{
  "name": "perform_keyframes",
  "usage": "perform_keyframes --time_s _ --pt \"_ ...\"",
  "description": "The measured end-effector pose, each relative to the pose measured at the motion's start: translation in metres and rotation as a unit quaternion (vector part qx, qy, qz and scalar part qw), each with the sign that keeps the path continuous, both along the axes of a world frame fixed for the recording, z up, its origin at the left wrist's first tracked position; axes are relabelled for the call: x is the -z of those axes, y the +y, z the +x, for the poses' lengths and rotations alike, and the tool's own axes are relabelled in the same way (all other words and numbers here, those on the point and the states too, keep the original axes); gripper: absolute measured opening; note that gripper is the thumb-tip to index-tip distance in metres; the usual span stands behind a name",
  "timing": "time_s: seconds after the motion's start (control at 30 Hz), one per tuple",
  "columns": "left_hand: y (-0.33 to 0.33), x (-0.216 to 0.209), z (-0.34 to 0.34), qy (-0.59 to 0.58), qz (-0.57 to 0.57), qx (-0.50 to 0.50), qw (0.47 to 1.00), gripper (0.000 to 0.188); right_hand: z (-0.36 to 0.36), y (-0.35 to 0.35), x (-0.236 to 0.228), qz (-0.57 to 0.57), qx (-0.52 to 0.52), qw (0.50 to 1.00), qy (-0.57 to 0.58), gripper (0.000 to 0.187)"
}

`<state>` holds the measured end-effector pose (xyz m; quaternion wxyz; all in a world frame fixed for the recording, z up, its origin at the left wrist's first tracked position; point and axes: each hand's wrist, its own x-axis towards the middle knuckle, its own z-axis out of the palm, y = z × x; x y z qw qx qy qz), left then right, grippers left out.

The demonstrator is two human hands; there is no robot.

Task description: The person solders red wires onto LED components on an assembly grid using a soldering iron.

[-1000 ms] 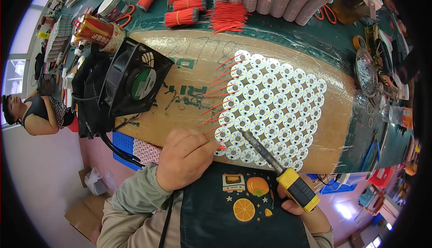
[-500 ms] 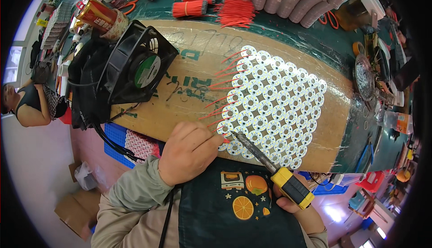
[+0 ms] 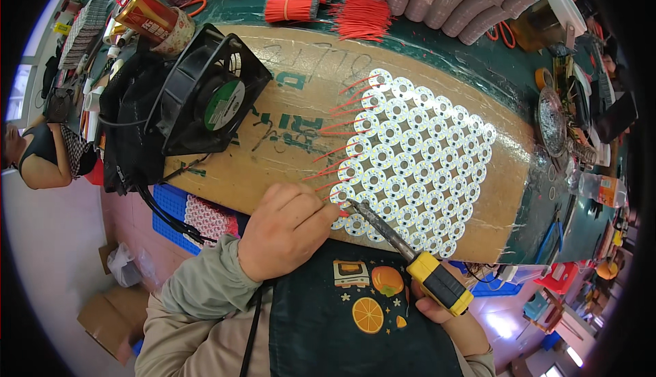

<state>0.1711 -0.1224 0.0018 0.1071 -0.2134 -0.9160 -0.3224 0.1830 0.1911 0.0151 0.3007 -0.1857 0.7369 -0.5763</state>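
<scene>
A panel of white round LED circuit boards [image 3: 417, 146] lies on a brown cardboard sheet [image 3: 287, 165]. Short red wires [image 3: 331, 151] stick out leftward from the discs along its left edge. At the lower left corner, my left hand [image 3: 287, 230] is closed, its fingertips pinching a red wire [image 3: 342, 213] against that disc. My right hand [image 3: 437, 306] grips a soldering iron [image 3: 439, 283] by its yellow and black handle. The iron's dark shaft slants up and left, and its tip is at the corner disc, close to my left fingertips. Whether it touches is too small to tell.
A black fan [image 3: 205, 97] stands left of the panel. Behind lie red wire bundles [image 3: 291, 10], loose red wires [image 3: 361, 18] and stacked round boards [image 3: 437, 1]. A metal dish [image 3: 551, 120] and blue-handled pliers [image 3: 549, 240] sit at right. Another person [image 3: 48, 155] is at far left.
The soldering iron and my right hand have shifted very slightly left. My left hand stays at the corner disc with the wire. The view has tilted a little.
</scene>
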Motion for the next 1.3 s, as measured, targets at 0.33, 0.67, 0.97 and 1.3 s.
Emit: perform_keyframes --time_s 0.33,0.67,0.97,1.3 --pt "0.000 0.001 0.000 0.001 0.000 -0.001 1.000 0.041 0.001 0.002 0.001 0.029 -0.001 0.999 -0.034 0.037" --pt "0.000 0.001 0.001 -0.007 -0.006 0.000 1.000 0.043 0.004 0.002 0.002 0.014 -0.006 1.000 -0.013 0.041" --pt "0.000 0.000 0.000 -0.011 -0.003 0.001 1.000 0.043 0.016 0.012 0.010 0.018 0.018 0.999 -0.019 0.048" --pt "0.000 -0.002 -0.001 -0.018 -0.007 0.006 1.000 0.044 0.019 0.011 0.024 -0.114 0.110 0.986 -0.054 0.032"
